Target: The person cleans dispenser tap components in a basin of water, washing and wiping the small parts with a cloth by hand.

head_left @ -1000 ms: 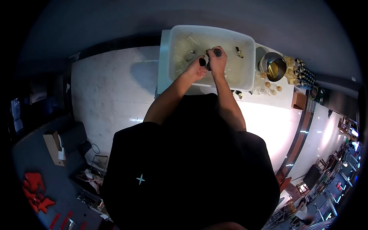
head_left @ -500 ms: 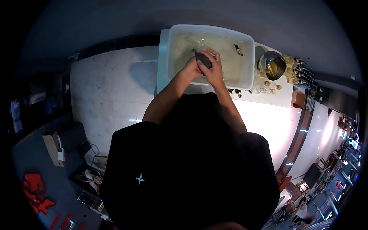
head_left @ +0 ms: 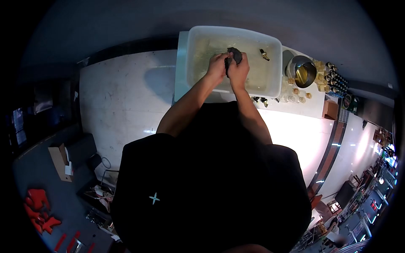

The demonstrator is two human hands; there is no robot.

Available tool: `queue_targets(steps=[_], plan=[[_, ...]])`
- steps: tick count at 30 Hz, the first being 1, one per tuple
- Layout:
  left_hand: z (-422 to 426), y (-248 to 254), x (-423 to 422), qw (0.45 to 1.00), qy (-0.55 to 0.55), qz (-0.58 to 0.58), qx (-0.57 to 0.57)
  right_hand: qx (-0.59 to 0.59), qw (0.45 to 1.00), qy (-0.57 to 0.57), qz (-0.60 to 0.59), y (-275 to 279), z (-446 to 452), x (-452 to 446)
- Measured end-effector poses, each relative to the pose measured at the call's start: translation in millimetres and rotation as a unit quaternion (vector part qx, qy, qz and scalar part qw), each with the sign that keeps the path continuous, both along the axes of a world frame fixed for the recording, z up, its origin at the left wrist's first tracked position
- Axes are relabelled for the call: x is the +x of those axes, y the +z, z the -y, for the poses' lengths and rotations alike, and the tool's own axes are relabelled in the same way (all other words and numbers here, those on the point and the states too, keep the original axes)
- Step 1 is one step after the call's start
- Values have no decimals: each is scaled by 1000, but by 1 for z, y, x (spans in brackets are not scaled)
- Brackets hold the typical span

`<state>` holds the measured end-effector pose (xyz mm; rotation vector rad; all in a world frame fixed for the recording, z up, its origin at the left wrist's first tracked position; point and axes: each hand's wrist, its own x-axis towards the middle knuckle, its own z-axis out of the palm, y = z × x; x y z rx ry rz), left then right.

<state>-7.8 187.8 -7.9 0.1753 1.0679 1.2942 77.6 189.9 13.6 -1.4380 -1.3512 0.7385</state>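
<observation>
Our left hand (head_left: 217, 66) is gripping the near left edge of a dark grey cloth (head_left: 234, 54), and our right hand (head_left: 239, 69) is clasping its right side; these 2 hands are holding it bunched over the translucent plastic tub (head_left: 277, 69). We are judging it light, limp and probably slippery, best held around its middle. Its long axis is running away from us, leaning slightly right, its upper end pointing toward the tub's far wall. Farther right, 1 bottle-like item (head_left: 264, 55) is lying in the tub.
</observation>
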Motion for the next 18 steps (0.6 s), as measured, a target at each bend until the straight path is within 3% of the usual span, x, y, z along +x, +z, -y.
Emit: queue_targets(steps=[3,5,7,8,11,15,16,18], plan=[[5,14,-11,995,-98,29,15,-138,986,20,-88,-27,-21,10],[3,11,-10,988,-99,113,18,-175,958,19,-227,-35,-27,16],[4,13,-9,982,-100,162,0,-203,904,11,-376,-23,-29,17],[3,14,-9,980,-101,169,-20,-262,841,21,-472,-16,-28,26],[3,-1,-11,974,-88,207,-37,-216,821,52,-526,-6,-27,37],[1,-18,-9,974,-93,205,-27,-126,931,152,-306,23,-7,34],[3,-14,-5,977,-80,195,-29,-155,937,185,-252,16,-4,35],[4,-10,5,984,-63,167,-26,34,980,180,-74,11,-2,26]])
